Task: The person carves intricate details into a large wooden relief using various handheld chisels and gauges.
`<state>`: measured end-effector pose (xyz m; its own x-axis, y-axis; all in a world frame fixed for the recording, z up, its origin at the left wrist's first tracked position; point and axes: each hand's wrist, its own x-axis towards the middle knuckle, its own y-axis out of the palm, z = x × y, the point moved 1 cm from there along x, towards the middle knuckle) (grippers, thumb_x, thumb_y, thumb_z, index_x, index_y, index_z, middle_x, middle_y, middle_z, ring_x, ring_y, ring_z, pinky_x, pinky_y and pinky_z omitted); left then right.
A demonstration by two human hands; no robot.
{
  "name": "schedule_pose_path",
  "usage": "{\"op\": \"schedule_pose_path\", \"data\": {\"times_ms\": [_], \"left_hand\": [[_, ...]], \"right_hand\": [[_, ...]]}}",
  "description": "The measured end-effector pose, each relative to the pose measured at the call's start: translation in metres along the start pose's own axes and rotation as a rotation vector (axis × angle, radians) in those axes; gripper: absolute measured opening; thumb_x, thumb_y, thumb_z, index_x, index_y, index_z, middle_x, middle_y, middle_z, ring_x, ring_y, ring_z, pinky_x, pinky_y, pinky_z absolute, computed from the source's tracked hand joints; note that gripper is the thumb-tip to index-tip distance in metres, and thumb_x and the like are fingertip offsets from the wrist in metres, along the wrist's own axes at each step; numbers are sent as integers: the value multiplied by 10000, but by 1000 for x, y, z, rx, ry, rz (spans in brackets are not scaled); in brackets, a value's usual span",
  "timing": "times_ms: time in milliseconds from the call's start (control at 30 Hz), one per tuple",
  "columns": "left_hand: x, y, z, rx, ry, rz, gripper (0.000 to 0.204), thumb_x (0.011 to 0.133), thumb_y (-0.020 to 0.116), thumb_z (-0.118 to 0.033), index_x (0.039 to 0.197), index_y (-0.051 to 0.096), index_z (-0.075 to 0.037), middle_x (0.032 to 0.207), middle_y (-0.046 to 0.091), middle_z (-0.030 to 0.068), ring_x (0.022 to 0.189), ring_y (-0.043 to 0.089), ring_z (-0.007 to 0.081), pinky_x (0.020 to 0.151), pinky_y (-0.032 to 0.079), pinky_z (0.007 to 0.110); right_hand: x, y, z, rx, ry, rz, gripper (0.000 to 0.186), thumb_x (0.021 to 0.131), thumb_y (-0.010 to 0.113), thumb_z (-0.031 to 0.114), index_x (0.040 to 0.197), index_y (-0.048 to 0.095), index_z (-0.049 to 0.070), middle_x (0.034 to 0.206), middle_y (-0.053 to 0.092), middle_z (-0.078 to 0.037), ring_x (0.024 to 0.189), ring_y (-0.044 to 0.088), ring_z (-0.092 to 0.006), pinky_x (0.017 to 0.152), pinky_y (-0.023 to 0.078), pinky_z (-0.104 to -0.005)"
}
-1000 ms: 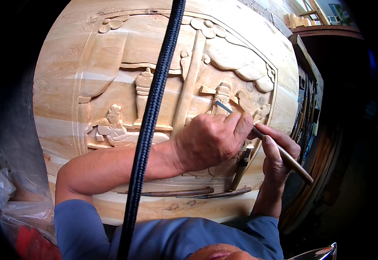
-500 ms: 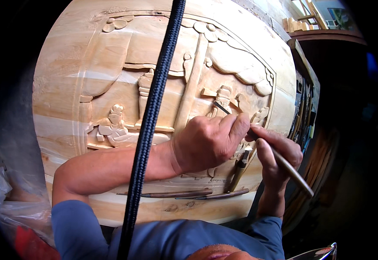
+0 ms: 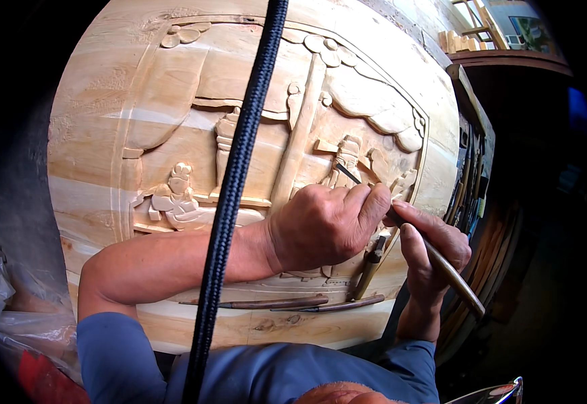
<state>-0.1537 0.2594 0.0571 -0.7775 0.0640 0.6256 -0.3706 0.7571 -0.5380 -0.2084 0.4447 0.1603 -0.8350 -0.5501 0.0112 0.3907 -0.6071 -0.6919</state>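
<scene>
Wooden-handled, one chisel point(image 3: 449, 273) is grasped by your left fingers point(image 3: 375, 202) and right fingers point(image 3: 438, 229); three other tools point(image 3: 280, 303) lie on one relief panel point(image 3: 91, 135).

No text, label, number or sign can be read — not on the broad pale wooden panel carved in relief point(image 3: 84, 101), the slim chisel with a long brown wooden handle point(image 3: 452, 275) or the plain blue short-sleeved shirt point(image 3: 253, 369) — and the greenish dark-edged rectangle point(image 3: 530, 32) at upper right is too small to tell.
</scene>
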Motion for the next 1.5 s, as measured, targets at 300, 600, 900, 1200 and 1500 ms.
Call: {"op": "schedule_pose_path", "data": {"times_ms": [300, 600, 900, 1200, 1500], "left_hand": [[-1, -2, -1, -10, -4, -22, 378, 883, 698, -43, 1240, 673, 81, 773, 619, 71, 595, 666, 181, 518, 536, 322], [-1, -3, 0, -6, 4, 2, 414, 867, 708, -45, 1257, 671, 87, 773, 601, 71, 586, 659, 181, 505, 530, 326], [-1, -2, -1, -2, -3, 12, 411, 864, 707, -43, 1254, 668, 81, 775, 587, 72, 583, 655, 184, 501, 528, 331], [-3, -2, 0, -18, -19, -4, 377, 885, 703, -41, 1241, 673, 80, 778, 607, 82, 600, 674, 194, 506, 539, 336], [-3, 0, 1, 12, -62, -35, 343, 885, 694, -46, 1205, 669, 75, 782, 628, 79, 603, 681, 191, 513, 542, 330]], "right_hand": [[7, -2, 17, -57, -8, 12, 240, 889, 794, 2, 1116, 837, -64, 1046, 847, -225, 1005, 851, -304, 958, 663, -377], [5, -1, 10, -75, -38, -1, 242, 880, 801, 23, 1108, 848, -45, 1027, 857, -173, 1056, 844, -318, 1024, 651, -413], [6, -1, 12, -102, -50, 11, 240, 890, 808, 28, 1116, 851, -41, 1035, 858, -166, 1074, 840, -320, 1039, 644, -410], [8, 1, 16, -117, -75, 18, 233, 884, 819, 10, 1109, 852, -40, 1021, 857, -173, 1051, 845, -316, 995, 659, -399], [15, 5, 14, -106, -31, 50, 212, 888, 829, 19, 1092, 851, -32, 1008, 857, -165, 1010, 851, -301, 995, 660, -402]]}}
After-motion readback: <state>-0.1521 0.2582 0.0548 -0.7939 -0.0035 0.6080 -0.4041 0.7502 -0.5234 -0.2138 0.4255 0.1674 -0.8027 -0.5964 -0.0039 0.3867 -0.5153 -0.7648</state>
